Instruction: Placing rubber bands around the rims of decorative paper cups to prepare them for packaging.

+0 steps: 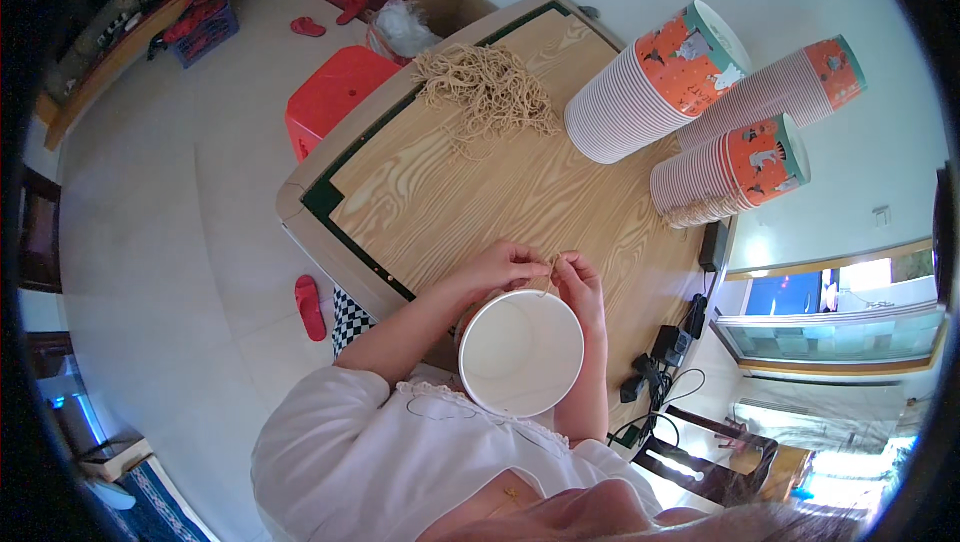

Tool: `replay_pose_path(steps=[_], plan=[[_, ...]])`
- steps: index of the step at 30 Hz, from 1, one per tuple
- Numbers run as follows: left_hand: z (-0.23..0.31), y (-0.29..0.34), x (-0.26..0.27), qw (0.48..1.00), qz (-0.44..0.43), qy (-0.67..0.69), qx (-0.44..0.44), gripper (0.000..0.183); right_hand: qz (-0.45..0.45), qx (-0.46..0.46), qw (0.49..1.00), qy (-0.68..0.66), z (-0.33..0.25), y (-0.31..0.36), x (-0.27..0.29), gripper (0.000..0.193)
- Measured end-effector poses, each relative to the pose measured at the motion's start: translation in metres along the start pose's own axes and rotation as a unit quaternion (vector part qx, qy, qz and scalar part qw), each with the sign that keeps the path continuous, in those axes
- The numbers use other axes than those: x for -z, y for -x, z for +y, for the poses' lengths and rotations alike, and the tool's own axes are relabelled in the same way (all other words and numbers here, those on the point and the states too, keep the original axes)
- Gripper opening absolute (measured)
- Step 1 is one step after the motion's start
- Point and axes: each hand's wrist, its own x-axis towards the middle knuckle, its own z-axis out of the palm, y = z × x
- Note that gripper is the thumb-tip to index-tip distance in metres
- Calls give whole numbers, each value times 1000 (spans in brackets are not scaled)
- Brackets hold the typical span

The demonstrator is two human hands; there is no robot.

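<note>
Close to my body, a white-lined paper bucket has its open mouth turned up toward me. Just beyond its rim my left hand and my right hand meet, fingertips pinched on a thin piece of tan twine. The bucket rests between my forearms, and its outer side is mostly hidden. At the table's far left lies a tangled heap of the same twine.
Stacked paper buckets with orange-and-green printed sides stand at the right: a tall stack, a nearer one with twine around its rims, and another behind. Black adapters and cables line the right edge. A red stool stands left.
</note>
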Motion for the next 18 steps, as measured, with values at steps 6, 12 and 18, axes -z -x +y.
replay_pose_path(steps=[6,12,18], plan=[[5,6,1,1000,-11,2,-11,19,4,-4,999,34,-5,3,-5,8],[-1,-1,3,1000,10,14,-26,15,5,16,996,87,-4,0,-5,13],[2,-2,-3,995,52,18,-81,13,-29,-90,994,58,-12,6,-6,17]])
